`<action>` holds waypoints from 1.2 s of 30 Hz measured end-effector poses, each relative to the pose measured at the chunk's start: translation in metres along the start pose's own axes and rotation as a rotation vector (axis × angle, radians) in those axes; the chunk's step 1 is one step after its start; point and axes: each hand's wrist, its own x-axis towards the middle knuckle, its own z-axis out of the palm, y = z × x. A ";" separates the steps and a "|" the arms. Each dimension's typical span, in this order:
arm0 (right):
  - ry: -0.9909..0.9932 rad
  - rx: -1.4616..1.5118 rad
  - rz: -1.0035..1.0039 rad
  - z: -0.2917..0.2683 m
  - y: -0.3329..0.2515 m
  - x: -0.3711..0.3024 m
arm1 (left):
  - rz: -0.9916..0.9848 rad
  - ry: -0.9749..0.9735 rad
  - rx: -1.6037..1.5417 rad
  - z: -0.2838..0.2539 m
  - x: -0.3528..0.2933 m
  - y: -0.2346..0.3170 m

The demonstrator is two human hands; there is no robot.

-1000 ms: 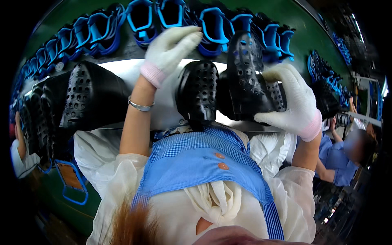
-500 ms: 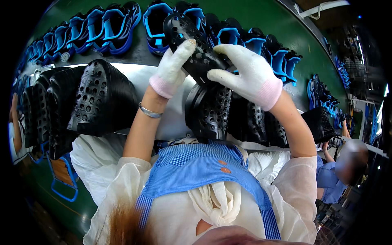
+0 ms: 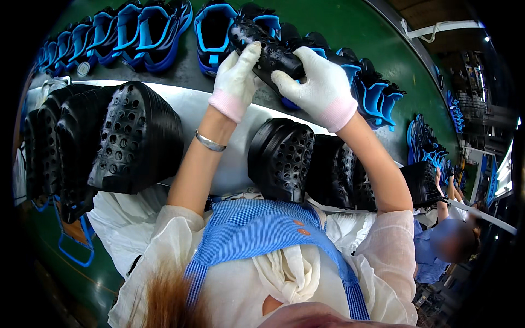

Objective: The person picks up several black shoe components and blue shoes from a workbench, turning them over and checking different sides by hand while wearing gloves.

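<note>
My left hand (image 3: 238, 76) and my right hand (image 3: 322, 90), both in white gloves with pink cuffs, hold a black perforated plastic shoe insert (image 3: 268, 49) between them. The left thumb presses on its upper face, and the right hand is closed round its nearer end; some fingers are hidden beneath. Seen now, the insert looks narrow, with its sides curled. Just beyond and under it stand black sports shoes with bright blue linings, such as the shoe (image 3: 214, 38) left of the insert. I cannot tell whether the insert touches any shoe.
Nested black inserts stand in stacks left (image 3: 128, 136) and right (image 3: 284, 158) of my forearms, on a pale ledge (image 3: 210, 164). Beyond it, a row of shoes (image 3: 156, 35) lines a green work surface (image 3: 350, 24). Another person (image 3: 445, 246) sits at the right; a blue-framed stool (image 3: 76, 240) stands lower left.
The insert has moved forward, away from the right-hand stack, and looks narrower and more curled. My right hand's spread thumb and fingers have closed in on it. My left hand keeps its hold.
</note>
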 end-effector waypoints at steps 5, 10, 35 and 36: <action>-0.051 0.187 0.083 -0.007 0.007 0.007 | -0.197 0.062 0.090 -0.006 0.004 0.013; -0.209 0.102 0.165 -0.021 0.041 0.031 | 0.459 0.100 1.249 -0.035 0.013 0.000; -0.535 -0.338 0.159 0.114 0.025 0.152 | -0.448 -0.207 1.927 -0.010 0.063 0.008; -0.484 -0.349 0.139 0.122 0.029 0.156 | -0.462 -0.199 1.923 -0.011 0.064 0.008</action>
